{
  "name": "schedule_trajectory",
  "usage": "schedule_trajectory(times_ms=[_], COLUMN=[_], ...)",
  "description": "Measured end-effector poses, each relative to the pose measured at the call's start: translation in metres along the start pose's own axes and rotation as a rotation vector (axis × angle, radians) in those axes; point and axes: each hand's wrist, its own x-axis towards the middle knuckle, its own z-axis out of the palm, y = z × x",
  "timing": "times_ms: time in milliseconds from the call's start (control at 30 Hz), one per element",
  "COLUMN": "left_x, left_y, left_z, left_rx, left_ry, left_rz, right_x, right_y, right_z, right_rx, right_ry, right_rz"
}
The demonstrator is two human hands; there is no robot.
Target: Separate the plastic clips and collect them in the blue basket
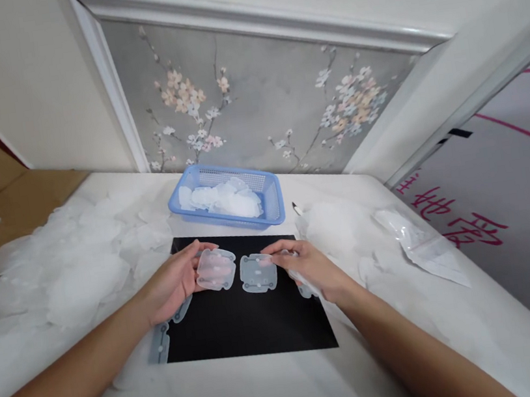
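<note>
My left hand point(189, 271) grips a translucent, rounded-square plastic piece point(216, 270) by its left side, over the black mat point(243, 326). My right hand point(304, 265) pinches the upper right edge of a second translucent plastic piece point(258, 273), which shows small dots and lines along its rim. A narrow gap separates the two pieces. Under my left wrist, more of these pieces point(160, 344) overlap the mat's left edge. Another piece point(306, 290) shows partly beneath my right hand, whose palm side is hidden.
Behind the mat, a blue basket point(275, 200) holds several translucent pieces. A large heap of pieces point(77, 264) spreads on the left, another pile point(333, 228) on the right. A clear plastic bag point(424, 245) and a pen point(297, 208) lie at the right. A wall panel borders the table.
</note>
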Motion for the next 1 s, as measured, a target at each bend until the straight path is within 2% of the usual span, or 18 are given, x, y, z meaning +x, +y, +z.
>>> schedule_trajectory(times_ms=[700,767,867,900,1000], left_x=[-0.003,-0.005,-0.009,-0.01,-0.013], left_y=[0.001,0.001,0.001,0.0,-0.001], left_z=[0.0,0.0,0.001,0.001,0.003], left_rx=[-0.049,-0.021,0.172,0.277,0.589], left_ry=[-0.123,-0.126,-0.171,-0.208,-0.284], left_rz=[-0.083,-0.024,0.172,0.224,0.314], right_x=[0.0,0.001,-0.001,-0.002,-0.006], right_y=[0.001,0.004,0.005,0.005,0.002], right_z=[0.002,0.002,0.0,-0.001,-0.007], right_rx=[0.033,0.048,0.08,0.065,-0.061], right_ry=[0.014,0.051,0.117,0.092,-0.11], right_rz=[-0.018,-0.037,-0.134,-0.177,-0.241])
